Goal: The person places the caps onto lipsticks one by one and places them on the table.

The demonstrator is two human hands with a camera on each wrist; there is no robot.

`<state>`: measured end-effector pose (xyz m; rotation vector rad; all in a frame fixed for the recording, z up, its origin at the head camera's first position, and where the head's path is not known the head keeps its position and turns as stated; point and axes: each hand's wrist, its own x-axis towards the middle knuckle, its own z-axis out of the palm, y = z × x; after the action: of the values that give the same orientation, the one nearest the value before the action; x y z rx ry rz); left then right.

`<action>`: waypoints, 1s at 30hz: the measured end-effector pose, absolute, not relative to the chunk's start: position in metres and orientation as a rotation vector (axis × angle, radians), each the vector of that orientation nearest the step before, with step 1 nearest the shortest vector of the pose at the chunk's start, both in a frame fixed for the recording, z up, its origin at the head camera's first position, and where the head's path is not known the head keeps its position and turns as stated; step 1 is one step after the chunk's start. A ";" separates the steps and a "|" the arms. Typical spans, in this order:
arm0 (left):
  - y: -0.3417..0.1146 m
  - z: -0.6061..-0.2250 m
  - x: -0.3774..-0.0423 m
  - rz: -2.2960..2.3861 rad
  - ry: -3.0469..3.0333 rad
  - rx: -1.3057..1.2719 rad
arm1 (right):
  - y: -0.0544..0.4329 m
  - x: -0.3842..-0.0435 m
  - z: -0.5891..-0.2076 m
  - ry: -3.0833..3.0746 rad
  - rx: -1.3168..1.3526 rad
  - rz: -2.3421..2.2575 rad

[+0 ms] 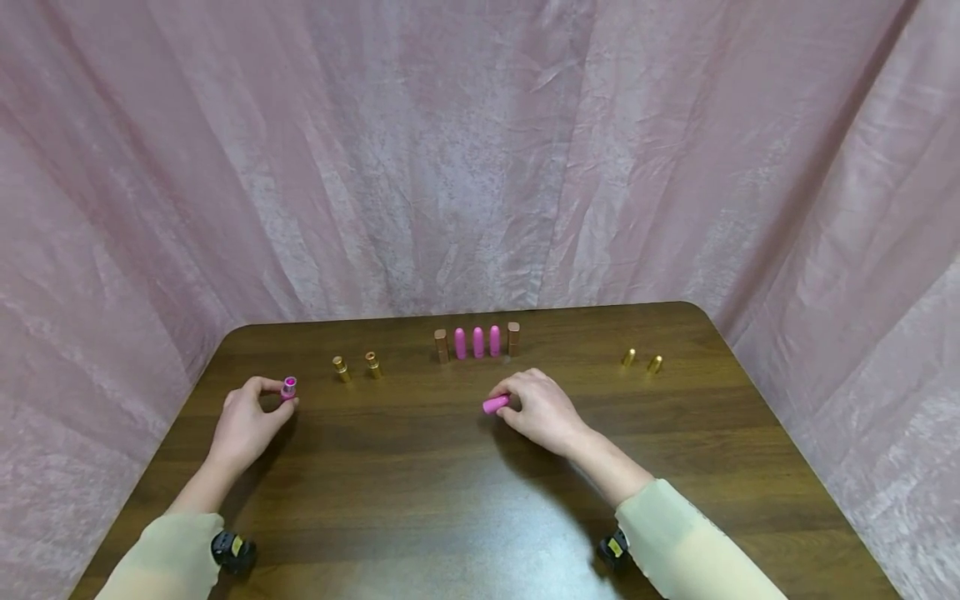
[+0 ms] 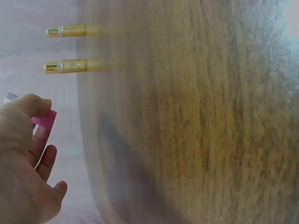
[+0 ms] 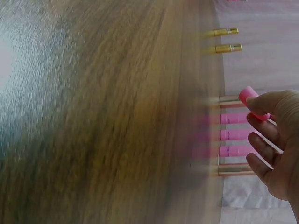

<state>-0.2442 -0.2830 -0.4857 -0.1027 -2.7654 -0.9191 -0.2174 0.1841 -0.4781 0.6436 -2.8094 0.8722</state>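
My left hand (image 1: 243,423) pinches an uncapped pink lipstick (image 1: 289,387) between thumb and fingertips, held upright above the left side of the table. Its silver collar and dark pink top show in the head view; in the left wrist view the pink base (image 2: 46,120) sticks out past the thumb. Near the middle, my right hand (image 1: 542,408) grips a pink lipstick cap (image 1: 495,405), tilted and pointing left. The right wrist view shows this pink cap (image 3: 249,95) between thumb and index finger, with the other fingers loosely bent.
Behind the right hand stands a row of closed lipsticks: three pink ones (image 1: 478,342) between two copper ones (image 1: 441,346). Two uncapped gold lipsticks (image 1: 372,365) stand right of the left hand. Two gold caps (image 1: 629,357) are at the table's (image 1: 420,483) right. Pink curtains (image 1: 450,167) hang behind.
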 end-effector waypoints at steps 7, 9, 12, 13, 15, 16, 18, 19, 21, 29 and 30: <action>-0.272 -0.473 -0.232 -0.759 -2.709 -0.294 | 0.193 -0.218 -0.476 -2.782 0.576 0.976; -0.265 -0.471 -0.230 -0.701 -2.683 -0.342 | 0.195 -0.219 -0.475 -2.772 0.550 0.997; -0.253 -0.467 -0.228 -0.628 -2.649 -0.416 | 0.200 -0.219 -0.476 -2.758 0.503 1.020; -0.249 -0.465 -0.228 -0.610 -2.641 -0.442 | 0.202 -0.219 -0.476 -2.753 0.488 1.032; -0.239 -0.462 -0.228 -0.569 -2.625 -0.500 | 0.205 -0.218 -0.477 -2.741 0.460 1.049; -0.235 -0.460 -0.227 -0.549 -2.617 -0.531 | 0.206 -0.218 -0.477 -2.731 0.452 1.054; -0.224 -0.457 -0.226 -0.517 -2.600 -0.592 | 0.209 -0.218 -0.478 -2.713 0.437 1.070; -0.219 -0.456 -0.226 -0.501 -2.588 -0.623 | 0.210 -0.217 -0.478 -2.702 0.436 1.075; -0.208 -0.453 -0.225 -0.470 -2.568 -0.679 | 0.212 -0.217 -0.478 -2.686 0.431 1.081; -0.168 -0.449 -0.225 -0.405 -2.538 -0.844 | 0.212 -0.215 -0.476 -2.670 0.428 1.103; -0.163 -0.449 -0.225 -0.399 -2.537 -0.861 | 0.211 -0.215 -0.476 -2.668 0.426 1.112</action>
<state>-0.2251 -0.1635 -0.4493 -0.8612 -2.5370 -0.3990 -0.2146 0.2109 -0.4760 0.4262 -2.6680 1.1122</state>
